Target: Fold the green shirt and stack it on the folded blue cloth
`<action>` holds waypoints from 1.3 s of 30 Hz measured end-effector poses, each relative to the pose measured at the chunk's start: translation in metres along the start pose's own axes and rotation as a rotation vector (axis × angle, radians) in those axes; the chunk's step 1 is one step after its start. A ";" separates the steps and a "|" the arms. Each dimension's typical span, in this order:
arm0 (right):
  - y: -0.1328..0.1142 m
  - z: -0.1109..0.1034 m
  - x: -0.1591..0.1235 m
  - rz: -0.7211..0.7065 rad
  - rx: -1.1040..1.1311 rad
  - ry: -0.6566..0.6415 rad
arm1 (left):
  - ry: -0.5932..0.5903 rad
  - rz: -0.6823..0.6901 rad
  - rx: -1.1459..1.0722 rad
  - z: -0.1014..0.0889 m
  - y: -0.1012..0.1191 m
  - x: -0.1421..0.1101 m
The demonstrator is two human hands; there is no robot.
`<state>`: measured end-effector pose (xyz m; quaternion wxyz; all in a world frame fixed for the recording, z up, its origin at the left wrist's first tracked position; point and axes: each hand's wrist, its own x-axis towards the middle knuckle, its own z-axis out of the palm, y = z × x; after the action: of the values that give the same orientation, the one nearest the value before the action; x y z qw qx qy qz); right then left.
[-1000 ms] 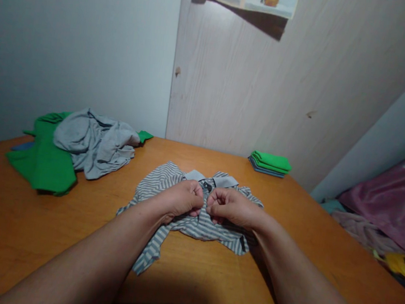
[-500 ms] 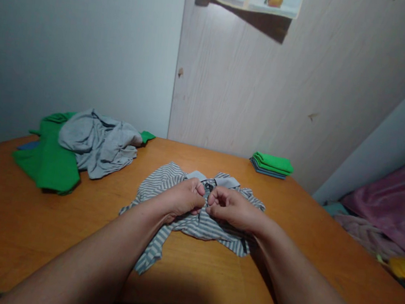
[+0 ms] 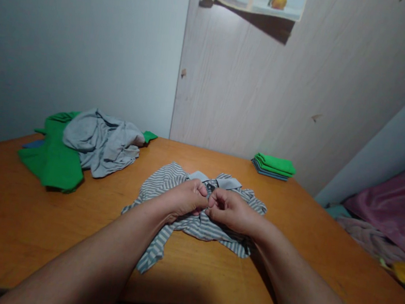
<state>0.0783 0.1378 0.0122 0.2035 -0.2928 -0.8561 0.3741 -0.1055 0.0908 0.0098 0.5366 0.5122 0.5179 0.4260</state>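
A grey-and-white striped shirt (image 3: 162,184) with a plain grey collar lies rumpled on the wooden table, collar toward the wall. My left hand (image 3: 193,199) and my right hand (image 3: 230,209) meet at its front opening, just below the collar. Both have their fingers pinched on the shirt's front, thumbs close together. The exact bit of cloth or button between the fingertips is hidden. One striped sleeve (image 3: 152,256) hangs toward the table's front edge, beside my left forearm.
At the left lies a loose heap of a grey garment (image 3: 104,143) over a green garment (image 3: 56,164). A neat stack of folded green and blue-grey cloth (image 3: 274,166) sits at the back right. The orange-brown table (image 3: 100,213) meets the wall behind; pink fabric (image 3: 397,208) lies beyond its right side.
The view has shifted slightly, so everything sits a little farther right. Both hands stay pinched at the shirt's front with hardly any movement.
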 end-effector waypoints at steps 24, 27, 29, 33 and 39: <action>0.007 0.000 0.001 0.002 0.139 -0.076 | 0.072 -0.012 0.016 -0.003 0.000 0.002; 0.009 0.000 0.002 -0.012 0.132 -0.077 | 0.076 -0.015 0.029 -0.004 0.001 0.000; 0.009 -0.001 0.002 -0.014 0.121 -0.069 | 0.077 -0.031 0.021 -0.004 0.002 -0.001; 0.007 -0.002 0.002 0.019 0.142 -0.069 | 0.069 -0.040 0.014 -0.002 0.002 -0.001; 0.005 0.000 0.003 0.080 0.263 -0.076 | 0.075 0.006 0.029 -0.001 0.002 0.000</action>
<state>0.0779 0.1422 0.0086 0.1924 -0.2831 -0.7943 0.5019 -0.1060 0.0906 0.0115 0.5079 0.5052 0.5422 0.4391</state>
